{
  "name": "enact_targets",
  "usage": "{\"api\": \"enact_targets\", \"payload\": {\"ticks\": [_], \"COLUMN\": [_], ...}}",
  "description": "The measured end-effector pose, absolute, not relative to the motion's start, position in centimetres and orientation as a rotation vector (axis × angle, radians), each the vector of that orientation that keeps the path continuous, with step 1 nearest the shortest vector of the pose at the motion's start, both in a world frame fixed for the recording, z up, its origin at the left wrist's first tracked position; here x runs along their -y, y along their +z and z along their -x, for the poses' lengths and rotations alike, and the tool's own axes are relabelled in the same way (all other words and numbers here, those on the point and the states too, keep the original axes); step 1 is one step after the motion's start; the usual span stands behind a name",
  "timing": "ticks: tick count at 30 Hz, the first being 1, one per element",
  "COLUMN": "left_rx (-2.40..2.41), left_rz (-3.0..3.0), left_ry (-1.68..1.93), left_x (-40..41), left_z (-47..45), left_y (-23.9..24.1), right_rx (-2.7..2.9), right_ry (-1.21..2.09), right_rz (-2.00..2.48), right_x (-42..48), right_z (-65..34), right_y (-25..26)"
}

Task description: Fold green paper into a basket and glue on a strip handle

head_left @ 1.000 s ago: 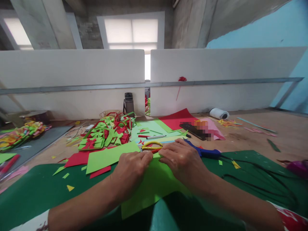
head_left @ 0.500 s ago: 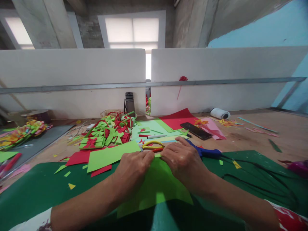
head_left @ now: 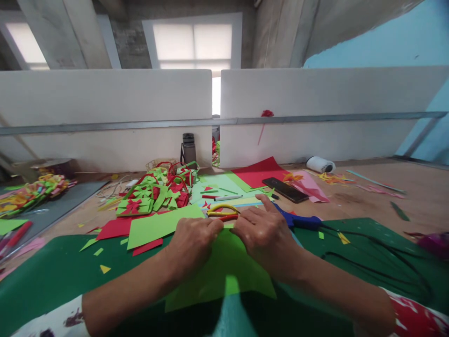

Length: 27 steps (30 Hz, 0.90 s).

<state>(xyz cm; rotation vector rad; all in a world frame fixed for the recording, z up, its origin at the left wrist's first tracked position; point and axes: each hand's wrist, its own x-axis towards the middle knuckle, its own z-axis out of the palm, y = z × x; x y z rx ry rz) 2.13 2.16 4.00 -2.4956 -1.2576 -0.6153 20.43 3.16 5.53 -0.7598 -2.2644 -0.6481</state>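
Note:
Both hands grip the far edge of a lime-green sheet of paper [head_left: 228, 267] above the green mat [head_left: 70, 271]. My left hand [head_left: 192, 241] is closed on it, thumb and fingers pinched at the edge. My right hand [head_left: 264, 231] pinches the same edge a short way to the right, with one finger raised. A narrow strip of the edge between the hands looks folded over. Just beyond the fingertips lie scissors with yellow and red handles [head_left: 222, 209]. A blue glue gun [head_left: 298, 221] sits beside my right hand, its cord trailing right.
Left of my hands, another lime-green sheet [head_left: 161, 225] overlaps red paper [head_left: 114, 228]. Behind it stands a pile of green and red paper pieces [head_left: 157, 189]. A phone [head_left: 286, 189], a dark bottle [head_left: 188, 150] and a white roll [head_left: 320, 164] are farther back. Paper scraps [head_left: 105, 269] dot the mat.
The near part of the lime-green sheet has shifted slightly left and up. Both hands keep their pinch on the far edge, with small shifts of the fingers.

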Motion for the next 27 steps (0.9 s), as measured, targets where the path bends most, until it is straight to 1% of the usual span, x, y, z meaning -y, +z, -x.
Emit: {"api": "enact_targets", "payload": {"ticks": [6,11,13,16,19,21,23,27], "left_rx": [1.295,1.398,1.484,1.594,1.589,1.566,1.558,1.56], "left_rz": [2.418,2.412,2.432,2.584,2.829,2.958,3.05,3.176], "left_ry": [-0.504,-0.39,-0.402,-0.548,-0.681,-0.681,-0.631,-0.53], "left_x": [-2.2,-2.1,-2.2,-2.5,-3.2,-3.9,-4.5,-4.6], "left_z": [-1.8,-1.7,-1.6,-1.3,-0.8,-0.4,-0.2,-0.1], "left_y": [4.9,5.6,5.9,6.5,6.8,6.5,5.9,5.0], "right_rx": [2.31,2.317,2.306,2.269,2.251,2.301,2.39,2.561], "right_ry": [-0.461,-0.384,-0.267,-0.013,0.218,0.322,0.343,0.2], "right_rz": [0.934,0.965,0.981,1.047,1.148,1.156,1.128,1.149], "right_x": [-3.5,-3.5,-3.4,-3.2,-3.2,-3.3,-3.4,-3.5], "right_z": [-20.5,-20.5,-20.5,-20.6,-21.0,-21.3,-21.5,-21.6], "right_y": [5.5,5.5,5.8,6.8,8.0,8.5,8.7,8.5]}}
